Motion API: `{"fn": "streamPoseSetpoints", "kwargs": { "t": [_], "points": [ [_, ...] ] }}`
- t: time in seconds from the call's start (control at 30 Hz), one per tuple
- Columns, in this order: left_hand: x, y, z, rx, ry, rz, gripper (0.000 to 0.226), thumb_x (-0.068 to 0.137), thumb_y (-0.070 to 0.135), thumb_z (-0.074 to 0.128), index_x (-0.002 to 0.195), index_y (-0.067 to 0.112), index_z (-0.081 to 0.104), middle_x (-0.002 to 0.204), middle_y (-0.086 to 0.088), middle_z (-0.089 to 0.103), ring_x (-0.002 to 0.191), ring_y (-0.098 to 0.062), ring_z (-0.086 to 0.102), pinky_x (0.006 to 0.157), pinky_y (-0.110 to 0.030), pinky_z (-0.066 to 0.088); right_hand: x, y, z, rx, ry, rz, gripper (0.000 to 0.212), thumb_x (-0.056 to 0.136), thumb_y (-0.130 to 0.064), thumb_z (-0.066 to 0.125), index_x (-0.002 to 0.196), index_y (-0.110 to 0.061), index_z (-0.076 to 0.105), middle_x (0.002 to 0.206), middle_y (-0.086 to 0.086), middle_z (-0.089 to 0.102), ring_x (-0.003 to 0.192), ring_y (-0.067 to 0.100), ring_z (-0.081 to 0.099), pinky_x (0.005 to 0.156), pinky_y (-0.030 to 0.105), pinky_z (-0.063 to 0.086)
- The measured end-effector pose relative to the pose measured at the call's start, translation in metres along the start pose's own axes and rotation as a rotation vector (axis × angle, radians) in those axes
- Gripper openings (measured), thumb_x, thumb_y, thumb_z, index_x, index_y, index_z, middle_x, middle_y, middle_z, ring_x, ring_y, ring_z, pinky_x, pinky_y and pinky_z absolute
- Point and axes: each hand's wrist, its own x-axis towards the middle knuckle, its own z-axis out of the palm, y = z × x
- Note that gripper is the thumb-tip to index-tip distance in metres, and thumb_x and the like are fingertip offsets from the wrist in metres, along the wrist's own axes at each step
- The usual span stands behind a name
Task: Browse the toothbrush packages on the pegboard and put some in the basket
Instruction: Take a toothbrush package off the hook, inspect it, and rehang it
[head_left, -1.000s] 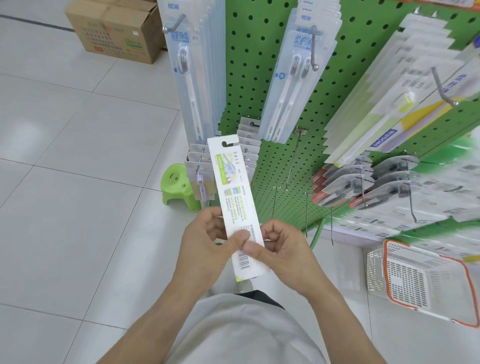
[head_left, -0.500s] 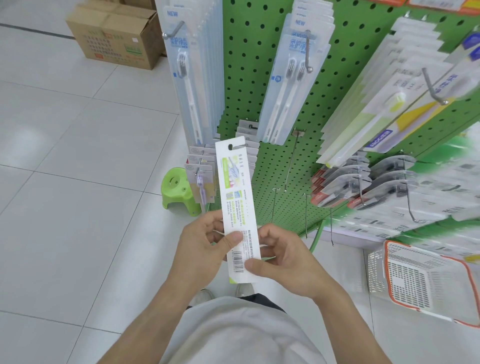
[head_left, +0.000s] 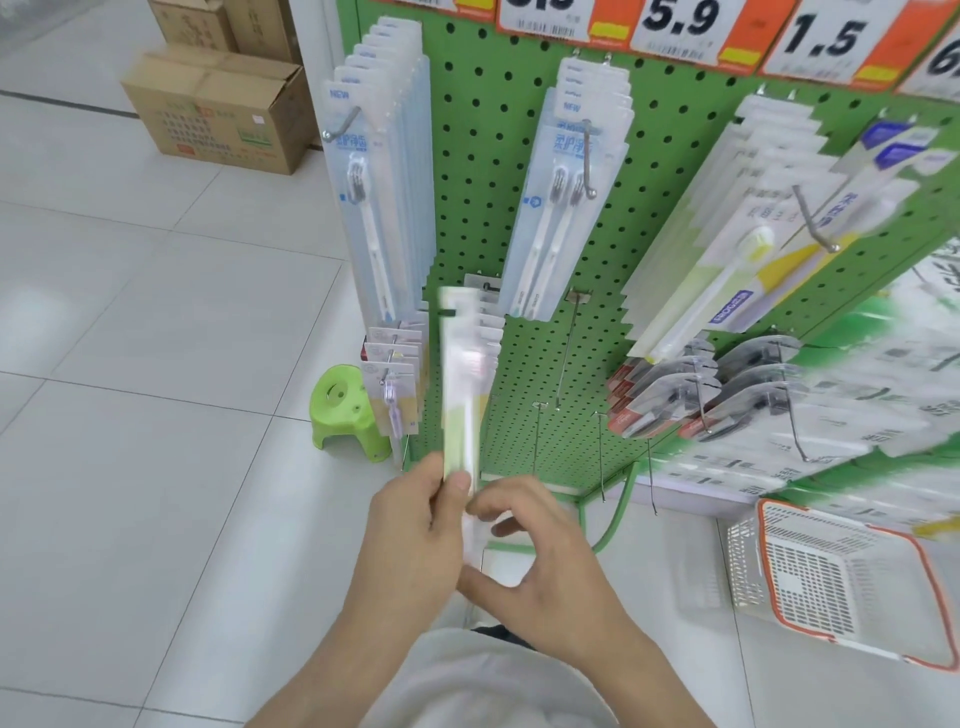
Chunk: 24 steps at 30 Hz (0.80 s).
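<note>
Bright, even light; soft shadows. Motion blur smears the held package and the 3 o'clock edge.

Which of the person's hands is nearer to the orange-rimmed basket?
Right. The right hand is beside the held toothbrush package, on the side toward the basket; the left hand grips the package farther away.

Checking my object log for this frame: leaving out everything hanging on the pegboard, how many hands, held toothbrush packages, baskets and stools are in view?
Hands: 2 (left hand, right hand)
Toothbrush package, held in both: 1
Basket: 1
Green stool: 1
Total: 5
</note>
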Motion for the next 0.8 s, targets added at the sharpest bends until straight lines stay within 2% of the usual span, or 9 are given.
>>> {"fn": "streamPoseSetpoints", "kwargs": {
  "t": [0.07,0.13,0.23,0.27,0.37,0.43,0.57,0.67,0.8],
  "points": [
    [0.004,-0.003,-0.005,-0.055,-0.027,-0.014,0.044,0.089,0.043,0.049,0.086,0.001,0.063,0.074,-0.024,0.062,0.063,-0.028,0.049,0.059,-0.042,0.042,0.000,0.000,-0.002,-0.002,0.069,0.035,0.035,0.082,-0.038,0.081,0.109,-0.027,0.063,0.110,-0.015,0.060,0.108,0.012,0.060,0.087,0.023,0.050],
    [0.008,-0.003,-0.008,-0.151,-0.071,-0.050,0.058,0.086,0.052,0.053,0.093,-0.005,0.062,0.071,-0.020,0.064,0.066,-0.020,0.049,0.059,-0.038,0.041,0.001,-0.002,-0.008,0.024,0.155,0.113,0.039,0.080,-0.038,0.082,0.112,-0.031,0.059,0.113,-0.016,0.060,0.111,0.013,0.061,0.088,0.023,0.050],
    [0.015,-0.003,-0.010,-0.338,-0.162,-0.089,0.027,0.098,0.028,0.063,0.099,0.003,0.074,0.086,-0.007,0.076,0.069,-0.013,0.064,0.065,-0.023,0.048,0.003,-0.006,-0.017,0.187,0.109,0.203,0.054,0.083,-0.027,0.084,0.127,-0.033,0.053,0.122,-0.017,0.064,0.109,0.014,0.066,0.089,0.025,0.053],
    [0.017,-0.001,-0.010,-0.426,-0.219,-0.119,0.019,0.098,0.017,0.062,0.103,0.006,0.076,0.092,-0.011,0.078,0.070,-0.016,0.070,0.066,-0.023,0.054,0.004,-0.008,-0.019,0.266,0.070,0.210,0.056,0.085,-0.025,0.083,0.132,-0.033,0.052,0.125,-0.014,0.066,0.106,0.018,0.069,0.088,0.031,0.056],
    [0.020,0.003,-0.011,-0.567,-0.312,-0.176,0.027,0.087,0.015,0.065,0.109,0.007,0.077,0.102,-0.019,0.077,0.092,-0.036,0.075,0.082,-0.045,0.062,0.005,-0.012,-0.024,0.513,0.010,0.263,0.057,0.086,-0.026,0.081,0.134,-0.038,0.054,0.123,0.002,0.071,0.093,0.037,0.073,0.079,0.060,0.058],
    [0.023,0.007,-0.011,-0.505,-0.272,-0.108,0.022,0.086,0.010,0.067,0.106,0.007,0.076,0.100,-0.014,0.078,0.095,-0.031,0.075,0.086,-0.039,0.061,0.006,-0.011,-0.028,0.553,0.013,0.306,0.058,0.080,-0.031,0.086,0.130,-0.041,0.057,0.118,0.008,0.073,0.084,0.039,0.074,0.079,0.066,0.056],
    [0.037,0.025,-0.012,-0.464,-0.184,0.007,0.024,0.088,-0.003,0.066,0.110,0.007,0.070,0.099,-0.006,0.079,0.093,-0.017,0.074,0.080,-0.022,0.057,0.007,-0.004,-0.042,0.435,-0.037,0.346,0.058,0.078,-0.020,0.087,0.123,-0.045,0.060,0.105,0.007,0.076,0.084,0.028,0.074,0.080,0.054,0.058],
    [0.052,0.045,-0.007,-0.528,-0.194,0.051,0.025,0.092,-0.001,0.062,0.115,0.008,0.067,0.102,-0.006,0.078,0.091,-0.016,0.075,0.075,-0.021,0.057,0.007,-0.001,-0.052,0.336,-0.066,0.361,0.048,0.081,-0.018,0.085,0.118,-0.039,0.062,0.105,0.002,0.076,0.091,0.027,0.074,0.082,0.048,0.056],
    [0.062,0.063,0.010,-0.445,-0.329,0.179,0.022,0.091,0.010,0.070,0.113,0.010,0.069,0.105,-0.005,0.078,0.099,-0.023,0.075,0.087,-0.031,0.059,0.007,-0.002,-0.066,0.272,-0.003,0.340,0.034,0.088,-0.021,0.079,0.118,-0.024,0.062,0.110,-0.005,0.076,0.098,0.016,0.073,0.094,0.040,0.056]
  ]
}}
